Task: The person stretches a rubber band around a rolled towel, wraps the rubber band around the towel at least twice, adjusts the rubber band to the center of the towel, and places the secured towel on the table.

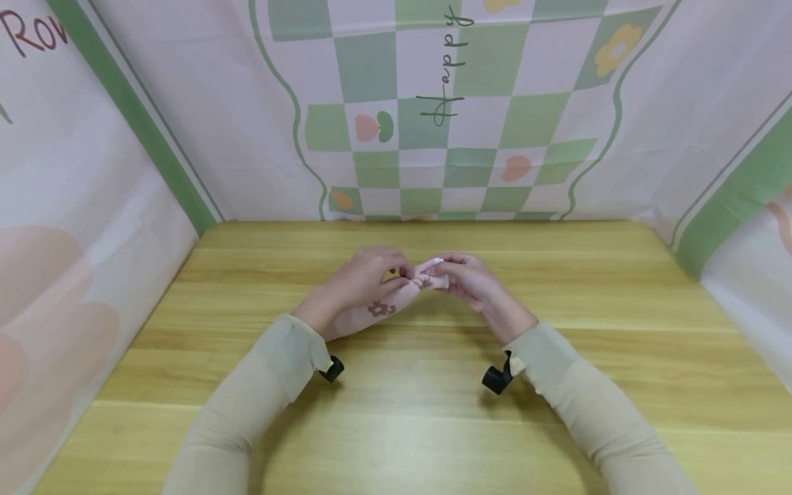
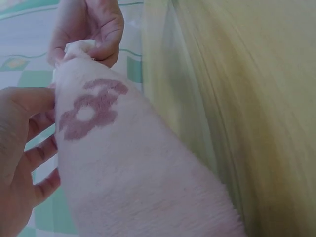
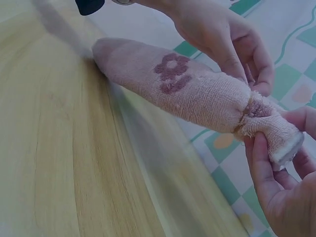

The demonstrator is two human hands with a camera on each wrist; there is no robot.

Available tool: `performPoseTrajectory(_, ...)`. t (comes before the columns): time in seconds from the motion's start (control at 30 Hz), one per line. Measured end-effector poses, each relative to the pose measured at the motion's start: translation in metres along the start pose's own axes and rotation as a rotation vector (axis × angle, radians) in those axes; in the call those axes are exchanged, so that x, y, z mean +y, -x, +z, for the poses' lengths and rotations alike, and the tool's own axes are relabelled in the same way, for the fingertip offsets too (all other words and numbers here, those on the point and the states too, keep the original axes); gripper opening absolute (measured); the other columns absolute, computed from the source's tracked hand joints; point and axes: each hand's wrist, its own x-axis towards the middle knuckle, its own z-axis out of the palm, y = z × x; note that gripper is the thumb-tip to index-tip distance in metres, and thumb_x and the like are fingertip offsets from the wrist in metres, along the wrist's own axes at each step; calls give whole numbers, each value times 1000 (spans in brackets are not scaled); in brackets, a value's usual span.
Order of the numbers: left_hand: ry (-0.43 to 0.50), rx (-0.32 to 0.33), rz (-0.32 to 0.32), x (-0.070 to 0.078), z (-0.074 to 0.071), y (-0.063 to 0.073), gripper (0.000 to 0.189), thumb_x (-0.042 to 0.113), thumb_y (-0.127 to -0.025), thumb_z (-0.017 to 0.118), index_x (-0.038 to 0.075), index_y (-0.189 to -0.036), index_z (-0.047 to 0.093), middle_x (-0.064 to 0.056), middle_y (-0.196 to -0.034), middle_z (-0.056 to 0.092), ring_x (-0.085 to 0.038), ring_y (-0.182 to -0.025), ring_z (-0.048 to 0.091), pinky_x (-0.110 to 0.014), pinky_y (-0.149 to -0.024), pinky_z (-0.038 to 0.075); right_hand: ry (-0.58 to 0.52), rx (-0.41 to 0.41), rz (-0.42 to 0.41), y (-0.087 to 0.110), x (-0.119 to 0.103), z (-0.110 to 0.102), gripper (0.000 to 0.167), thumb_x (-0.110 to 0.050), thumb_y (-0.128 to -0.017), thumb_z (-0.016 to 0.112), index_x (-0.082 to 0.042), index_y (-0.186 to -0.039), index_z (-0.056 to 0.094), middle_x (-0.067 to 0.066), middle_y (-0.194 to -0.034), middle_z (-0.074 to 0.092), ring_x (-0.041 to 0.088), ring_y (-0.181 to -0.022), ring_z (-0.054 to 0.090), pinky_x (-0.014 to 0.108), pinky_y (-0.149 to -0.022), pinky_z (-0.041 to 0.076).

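A pale pink terry towel (image 3: 197,96) with a darker flower print is bunched into a long roll, cinched near one end by a thin orange-brown band (image 3: 242,116). Beyond the band the cloth flares into a short tuft with a whitish edge. My left hand (image 1: 365,278) pinches the towel beside the band, thumb and fingertips at the narrow neck. From the other side my right hand (image 1: 475,280) grips the tuft between thumb and fingers. In the left wrist view the wide part of the roll slants towards the camera, past the left fingers (image 2: 42,153).
Both hands are over the far half of a wooden table (image 1: 421,412). Behind it hangs a green-and-white checked cloth (image 1: 482,62) with printed flowers, and a white printed cloth (image 1: 93,172) stands along the left side. Black wrist cameras (image 1: 497,379) sit below the cuffs.
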Motion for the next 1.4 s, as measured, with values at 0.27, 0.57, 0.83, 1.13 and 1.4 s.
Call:
performPoseTrajectory(0.27, 5, -119, -12, 2, -2, -1, 5, 17, -102, 67, 18, -106, 68, 6, -110, 64, -24, -109, 57, -48, -94, 39, 2, -26, -8, 1, 0, 2, 29, 6, -98, 54, -13, -83, 70, 2, -86, 68, 10, -73, 66, 21, -71, 56)
performPoseTrajectory(0.57, 65, 42, 56, -3, 4, 1, 10, 11, -99, 70, 13, -108, 73, 2, -108, 70, -14, -100, 61, -33, -89, 49, -6, -1, 12, -1, -1, 0, 24, 5, -97, 55, -11, -86, 68, 2, -89, 68, 11, -74, 66, 22, -72, 57)
performPoseTrajectory(0.83, 71, 41, 30, -1, 2, 1, 9, 12, -98, 72, 14, -106, 74, 4, -105, 71, -14, -97, 61, -33, -88, 48, 21, 1, 0, 2, -1, -1, 24, 5, -97, 56, -12, -87, 69, 3, -92, 67, 12, -77, 67, 22, -73, 56)
performPoseTrajectory(1.13, 11, -45, -61, 6, -2, -3, 12, 16, -100, 70, 18, -111, 72, 7, -107, 69, -15, -100, 59, -40, -92, 42, 23, 4, -10, 3, -2, -3, 26, 5, -97, 56, -13, -86, 70, 2, -91, 67, 10, -76, 66, 21, -72, 56)
performPoseTrajectory(1.4, 2, -68, -74, 8, -3, -3, 5, 17, -99, 71, 20, -103, 71, 8, -105, 68, -18, -106, 59, -44, -95, 40, 19, 16, 3, 5, -1, -1, 27, 5, -97, 58, -15, -84, 71, 2, -91, 68, 11, -76, 67, 22, -72, 56)
